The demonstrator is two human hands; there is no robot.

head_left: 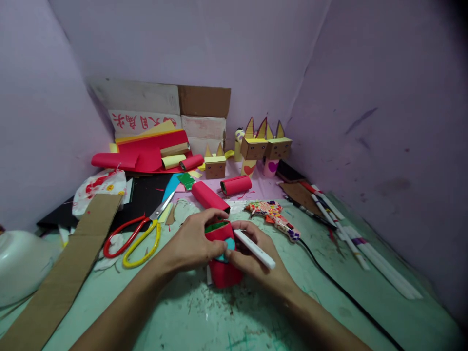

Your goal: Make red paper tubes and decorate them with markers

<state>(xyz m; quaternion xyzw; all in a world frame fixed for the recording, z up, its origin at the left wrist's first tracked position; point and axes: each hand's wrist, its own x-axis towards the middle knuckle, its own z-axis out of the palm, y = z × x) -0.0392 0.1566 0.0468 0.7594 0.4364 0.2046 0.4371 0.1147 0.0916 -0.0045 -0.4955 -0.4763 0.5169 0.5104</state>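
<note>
A red paper-covered tube [225,276], green inside its top opening, stands on the table between my hands. Both thumbs press a small blue paper piece [229,243] against its front. My left hand [195,241] is wrapped round the tube's left side. On the other side my right hand [258,253] grips the tube, and a white marker-like stick [256,249] is tucked between its fingers. Just behind lie two more red tubes, one [209,196] near my left fingertips and another [237,185] further back.
Scissors [155,219] with red and yellow handles lie left, beside a cardboard strip [80,251]. A patterned glue gun [274,217] with a black cord rests right. Cardboard animal figures [254,148] stand at the back near red paper [149,146]. Rolled paper sticks [380,263] lie far right.
</note>
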